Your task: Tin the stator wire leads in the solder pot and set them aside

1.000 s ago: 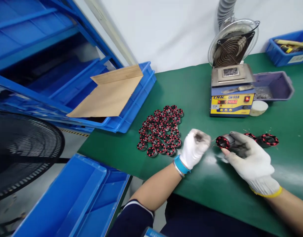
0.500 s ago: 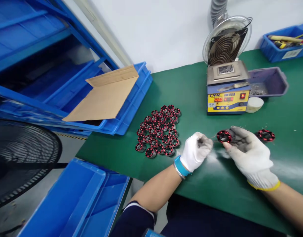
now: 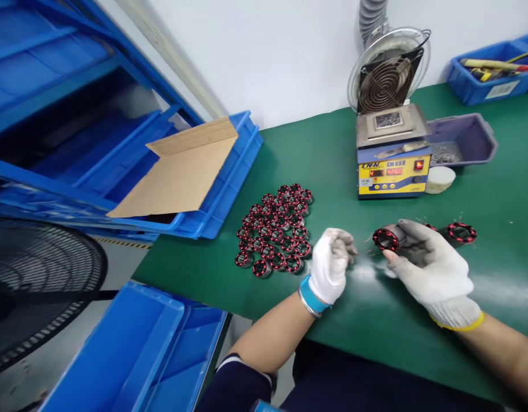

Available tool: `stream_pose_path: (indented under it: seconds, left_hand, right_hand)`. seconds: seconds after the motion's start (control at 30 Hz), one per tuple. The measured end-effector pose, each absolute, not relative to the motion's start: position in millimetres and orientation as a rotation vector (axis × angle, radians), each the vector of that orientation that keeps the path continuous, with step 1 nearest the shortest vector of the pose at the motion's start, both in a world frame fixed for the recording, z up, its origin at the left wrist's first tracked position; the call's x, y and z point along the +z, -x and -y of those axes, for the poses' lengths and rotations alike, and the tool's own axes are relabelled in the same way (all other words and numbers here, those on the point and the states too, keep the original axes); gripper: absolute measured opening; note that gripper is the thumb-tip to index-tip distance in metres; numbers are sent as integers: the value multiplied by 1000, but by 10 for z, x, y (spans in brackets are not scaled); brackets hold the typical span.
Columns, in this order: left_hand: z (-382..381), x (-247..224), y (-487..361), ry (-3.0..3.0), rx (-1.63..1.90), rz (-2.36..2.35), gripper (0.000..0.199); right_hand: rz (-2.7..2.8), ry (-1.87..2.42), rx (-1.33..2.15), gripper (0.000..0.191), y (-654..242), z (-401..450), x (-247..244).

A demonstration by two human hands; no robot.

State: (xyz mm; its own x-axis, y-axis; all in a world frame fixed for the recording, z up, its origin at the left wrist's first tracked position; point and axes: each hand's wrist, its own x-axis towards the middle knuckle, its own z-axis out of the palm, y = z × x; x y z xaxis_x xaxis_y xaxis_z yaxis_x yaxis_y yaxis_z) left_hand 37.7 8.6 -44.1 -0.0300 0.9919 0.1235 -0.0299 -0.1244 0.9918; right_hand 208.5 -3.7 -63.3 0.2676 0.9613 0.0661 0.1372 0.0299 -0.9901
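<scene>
White-gloved, my right hand (image 3: 431, 260) grips a dark ring-shaped coil part (image 3: 387, 238) with red windings, thumb at its lower edge and fingers over its top. Thin wire ends stick out from its left side. My left hand (image 3: 331, 264), also gloved, with a blue wristband, is just left of the part and apart from it. Its fingers are curled together; whether anything is between them is too small to tell. A second coil part (image 3: 460, 233) lies on the green table behind my right hand. Several similar parts (image 3: 272, 232) stand grouped left of my left hand.
A yellow-blue heating unit (image 3: 393, 174) with a lit display stands at the back, a round fan behind it. Beside it are a purple bin (image 3: 479, 137) and a white round block (image 3: 440, 179). Cardboard (image 3: 182, 171) covers a blue crate (image 3: 247, 149). A black fan (image 3: 40, 286) is left.
My left hand has moved left, away from the coil part and its wires. My right hand still holds the part, slightly turned. The unit's display reads differently.
</scene>
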Motion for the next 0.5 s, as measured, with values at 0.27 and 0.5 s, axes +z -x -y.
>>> stream_pose_path:
  seconds: [0.27,0.5]
  left_hand:
    - [-88,-337,-364,-1249,1295,-1111,50]
    - [-70,-364,-343,-1311,1216,-1123,54]
  right_hand:
    - [1329,1515,739,63,-2129,73,-741]
    - [1296,1529,601,63,-2308,-80,-435]
